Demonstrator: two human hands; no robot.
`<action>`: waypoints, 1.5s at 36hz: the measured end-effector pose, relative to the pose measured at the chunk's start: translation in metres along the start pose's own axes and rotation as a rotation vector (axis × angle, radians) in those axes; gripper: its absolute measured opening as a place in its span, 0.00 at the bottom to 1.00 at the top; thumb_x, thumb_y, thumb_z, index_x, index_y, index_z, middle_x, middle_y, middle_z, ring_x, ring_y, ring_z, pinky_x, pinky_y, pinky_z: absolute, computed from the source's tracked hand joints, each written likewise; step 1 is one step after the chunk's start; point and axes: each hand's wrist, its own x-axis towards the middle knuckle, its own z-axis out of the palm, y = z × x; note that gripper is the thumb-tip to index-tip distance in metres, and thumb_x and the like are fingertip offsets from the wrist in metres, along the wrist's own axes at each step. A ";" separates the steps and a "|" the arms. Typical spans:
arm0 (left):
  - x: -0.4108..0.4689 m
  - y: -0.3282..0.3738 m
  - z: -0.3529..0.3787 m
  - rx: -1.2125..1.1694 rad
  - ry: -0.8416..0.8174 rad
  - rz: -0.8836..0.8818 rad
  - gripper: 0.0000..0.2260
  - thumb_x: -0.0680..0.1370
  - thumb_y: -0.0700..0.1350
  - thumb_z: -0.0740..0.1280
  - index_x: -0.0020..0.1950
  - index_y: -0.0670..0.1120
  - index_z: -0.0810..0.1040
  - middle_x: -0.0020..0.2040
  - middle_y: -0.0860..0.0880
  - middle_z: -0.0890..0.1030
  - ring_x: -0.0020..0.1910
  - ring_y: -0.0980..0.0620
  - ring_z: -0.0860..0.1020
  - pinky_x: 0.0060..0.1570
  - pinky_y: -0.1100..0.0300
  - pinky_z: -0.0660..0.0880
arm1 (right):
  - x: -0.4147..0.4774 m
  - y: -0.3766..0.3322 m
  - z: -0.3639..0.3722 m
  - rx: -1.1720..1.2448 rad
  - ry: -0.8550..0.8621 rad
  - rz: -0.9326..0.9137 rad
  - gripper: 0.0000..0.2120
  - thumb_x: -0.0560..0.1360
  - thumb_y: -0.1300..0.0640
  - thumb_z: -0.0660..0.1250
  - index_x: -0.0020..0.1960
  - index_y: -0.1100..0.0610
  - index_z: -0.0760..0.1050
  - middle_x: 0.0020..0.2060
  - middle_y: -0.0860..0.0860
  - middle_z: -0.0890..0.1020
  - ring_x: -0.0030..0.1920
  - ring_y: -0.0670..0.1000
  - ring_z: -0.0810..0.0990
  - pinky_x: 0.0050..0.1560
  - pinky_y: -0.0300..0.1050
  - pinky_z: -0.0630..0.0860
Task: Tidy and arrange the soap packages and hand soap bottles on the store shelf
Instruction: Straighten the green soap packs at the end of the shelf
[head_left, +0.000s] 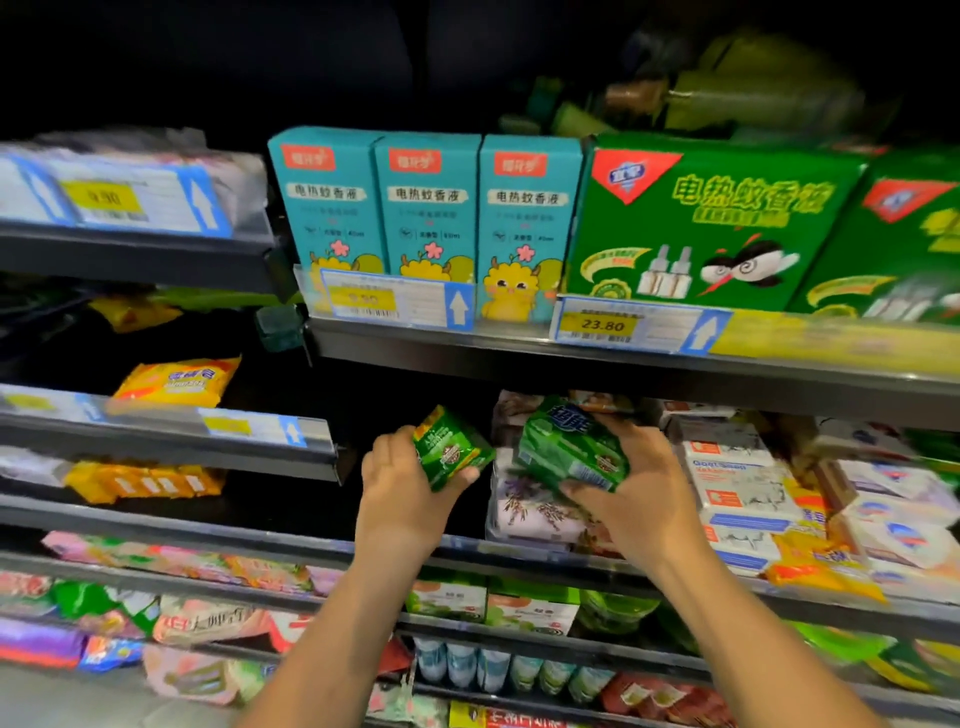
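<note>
My left hand grips a small green soap package in front of a dark gap on the middle shelf. My right hand grips a larger green soap pack, held tilted just above a stack of lavender-printed soap packs. To the right lie white and blue soap boxes and white wrapped soaps. Both forearms reach up from the bottom of the view.
The shelf above carries teal boxes and green mosquito-liquid boxes behind price tags. Orange soap packs sit on the left shelves. Lower shelves hold pink and green packages and small bottles.
</note>
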 end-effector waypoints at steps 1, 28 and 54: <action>-0.001 0.003 -0.001 -0.002 0.022 0.032 0.36 0.69 0.60 0.76 0.68 0.40 0.71 0.58 0.43 0.74 0.61 0.41 0.70 0.63 0.51 0.66 | -0.002 -0.001 -0.005 -0.001 0.008 -0.006 0.33 0.69 0.52 0.79 0.71 0.44 0.69 0.60 0.42 0.70 0.59 0.42 0.71 0.45 0.19 0.65; -0.083 0.217 0.056 -0.096 -0.374 0.373 0.47 0.60 0.78 0.61 0.76 0.59 0.63 0.71 0.56 0.70 0.70 0.53 0.63 0.69 0.53 0.68 | -0.106 0.132 -0.224 -0.149 0.354 0.000 0.38 0.62 0.55 0.83 0.66 0.36 0.71 0.56 0.30 0.70 0.58 0.32 0.72 0.51 0.20 0.65; -0.159 0.372 0.172 -0.088 -0.266 0.364 0.46 0.61 0.77 0.66 0.72 0.53 0.73 0.55 0.61 0.74 0.60 0.56 0.71 0.62 0.54 0.71 | -0.001 0.314 -0.333 -0.221 0.076 0.052 0.29 0.68 0.58 0.80 0.67 0.54 0.76 0.64 0.57 0.67 0.60 0.58 0.73 0.60 0.24 0.58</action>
